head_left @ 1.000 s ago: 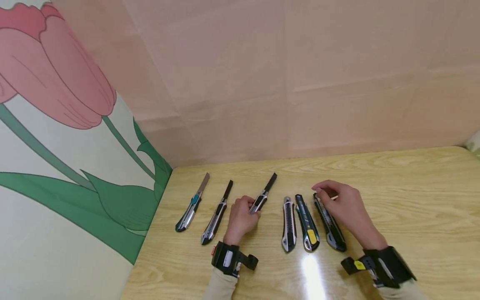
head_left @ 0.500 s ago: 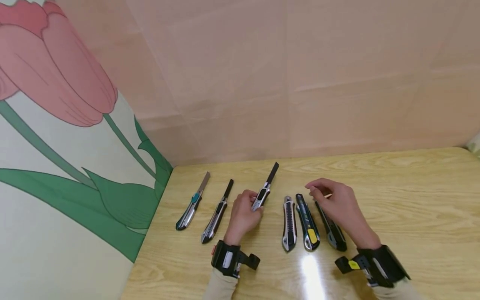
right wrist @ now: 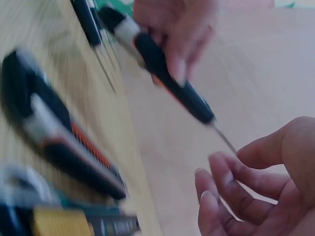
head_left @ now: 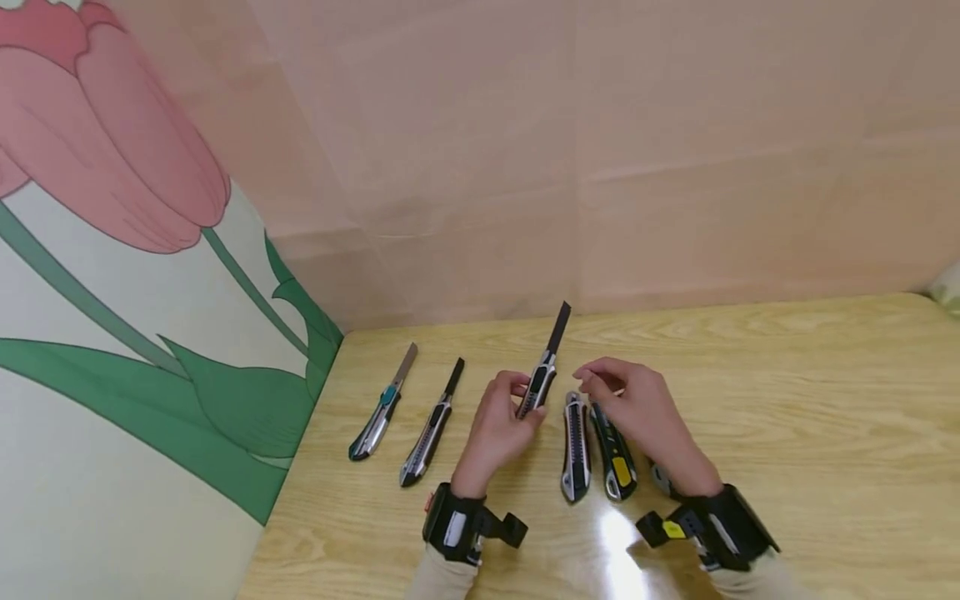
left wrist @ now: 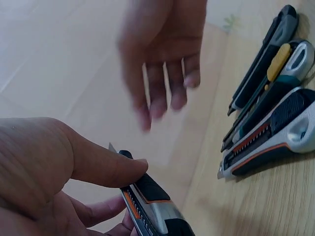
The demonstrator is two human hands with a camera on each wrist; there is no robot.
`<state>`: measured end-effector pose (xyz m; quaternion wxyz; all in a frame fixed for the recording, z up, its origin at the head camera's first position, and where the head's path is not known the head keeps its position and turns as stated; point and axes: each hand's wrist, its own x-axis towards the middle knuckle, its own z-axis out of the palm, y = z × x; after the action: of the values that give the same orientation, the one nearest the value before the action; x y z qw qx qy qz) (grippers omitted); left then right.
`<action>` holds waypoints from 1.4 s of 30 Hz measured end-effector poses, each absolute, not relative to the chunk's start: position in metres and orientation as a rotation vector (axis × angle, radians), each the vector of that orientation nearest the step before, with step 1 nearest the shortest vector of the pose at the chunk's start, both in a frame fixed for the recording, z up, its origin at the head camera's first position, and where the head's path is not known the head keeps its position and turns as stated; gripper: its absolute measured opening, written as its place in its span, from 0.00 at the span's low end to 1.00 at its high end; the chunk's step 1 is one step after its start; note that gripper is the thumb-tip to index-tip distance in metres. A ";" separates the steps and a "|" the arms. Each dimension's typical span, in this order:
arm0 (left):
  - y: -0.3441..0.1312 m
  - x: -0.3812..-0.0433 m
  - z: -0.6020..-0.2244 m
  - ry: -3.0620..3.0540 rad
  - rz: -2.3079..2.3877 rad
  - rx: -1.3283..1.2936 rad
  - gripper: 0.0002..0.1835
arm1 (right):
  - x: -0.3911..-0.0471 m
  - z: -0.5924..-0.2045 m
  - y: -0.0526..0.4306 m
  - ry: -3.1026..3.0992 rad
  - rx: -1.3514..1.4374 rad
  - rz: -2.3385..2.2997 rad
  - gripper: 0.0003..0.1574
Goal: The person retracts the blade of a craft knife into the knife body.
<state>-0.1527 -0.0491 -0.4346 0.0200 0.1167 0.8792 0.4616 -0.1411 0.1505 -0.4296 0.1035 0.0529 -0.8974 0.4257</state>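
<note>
My left hand grips a black and silver utility knife by its handle, thumb along one side. The knife's long dark blade is extended and points up and away. In the left wrist view, an orange stripe shows on this knife. My right hand hovers to the right of it, fingers loosely bent, thumb near the forefinger, with nothing held. In the right wrist view, the blade tip overlaps the right thumb tip. Beneath the right hand lie a utility knife with its blade retracted and another with a yellow slider.
At the table's left lie two knives with blades out, one teal and silver, one black and silver. A dark knife is mostly hidden behind the right hand in the head view. A pink cloth rises behind the wooden table.
My left hand has raised the knife and brought it to the right. My right hand has moved left from the dark knife, closer to the held knife.
</note>
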 end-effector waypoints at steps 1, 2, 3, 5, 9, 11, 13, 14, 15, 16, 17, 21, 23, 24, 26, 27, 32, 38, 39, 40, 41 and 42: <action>-0.048 -0.152 -0.433 2.726 1.430 0.375 0.23 | -0.142 -0.429 0.145 -2.667 0.148 1.273 0.16; -0.047 -0.150 -0.432 2.725 1.430 0.396 0.23 | -0.143 -0.428 0.140 -2.688 0.136 1.290 0.19; -0.045 -0.149 -0.431 2.724 1.425 0.412 0.23 | -0.144 -0.427 0.135 -2.704 0.130 1.310 0.23; -0.042 -0.147 -0.428 2.725 1.424 0.440 0.23 | -0.144 -0.425 0.128 -2.723 0.093 1.350 0.28; -0.037 -0.143 -0.424 2.739 1.425 0.451 0.24 | -0.143 -0.424 0.123 -2.702 0.069 1.375 0.27; -0.034 -0.140 -0.422 2.741 1.433 0.454 0.24 | -0.142 -0.423 0.123 -2.673 0.077 1.398 0.26; -0.032 -0.138 -0.420 2.736 1.446 0.464 0.25 | -0.142 -0.423 0.125 -2.638 0.085 1.446 0.25; -0.031 -0.138 -0.419 2.727 1.459 0.470 0.25 | -0.141 -0.423 0.127 -2.618 0.091 1.482 0.25; -0.030 -0.137 -0.418 2.719 1.475 0.475 0.25 | -0.141 -0.422 0.128 -2.599 0.095 1.514 0.26; -0.029 -0.136 -0.417 2.711 1.489 0.478 0.25 | -0.140 -0.421 0.129 -2.584 0.096 1.538 0.26; -0.028 -0.135 -0.416 2.704 1.504 0.480 0.25 | -0.140 -0.421 0.129 -2.571 0.094 1.562 0.26; -0.024 -0.133 -0.414 2.669 1.559 0.490 0.25 | -0.139 -0.417 0.130 -2.529 0.090 1.565 0.26; -0.023 -0.133 -0.416 2.632 1.584 0.502 0.25 | -0.139 -0.415 0.131 -2.511 0.089 1.545 0.25; -0.023 -0.133 -0.417 2.606 1.595 0.503 0.25 | -0.138 -0.415 0.131 -2.503 0.089 1.533 0.24; -0.023 -0.134 -0.420 2.536 1.621 0.496 0.25 | -0.138 -0.414 0.132 -2.486 0.091 1.527 0.23; -0.023 -0.134 -0.421 2.503 1.628 0.489 0.24 | -0.137 -0.414 0.132 -2.476 0.092 1.534 0.23; -0.022 -0.135 -0.425 2.155 1.786 0.435 0.26 | -0.134 -0.412 0.135 -2.403 0.086 1.641 0.23; -0.021 -0.135 -0.423 1.689 1.916 0.587 0.38 | -0.129 -0.402 0.135 -2.367 0.065 1.777 0.24; -0.020 -0.134 -0.423 1.654 1.925 0.608 0.40 | -0.129 -0.400 0.135 -2.362 0.064 1.800 0.24; -0.020 -0.134 -0.422 1.624 1.926 0.623 0.43 | -0.128 -0.398 0.135 -2.357 0.059 1.821 0.24; -0.020 -0.134 -0.422 1.600 1.925 0.634 0.45 | -0.127 -0.396 0.135 -2.352 0.062 1.843 0.24; -0.020 -0.134 -0.422 1.581 1.922 0.640 0.47 | -0.127 -0.395 0.135 -2.346 0.066 1.867 0.24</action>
<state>-0.1339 -0.0200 -0.4224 0.2820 0.2390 0.5903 0.7176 -0.1266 0.1348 -0.3946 0.0710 0.0220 -0.7802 0.6210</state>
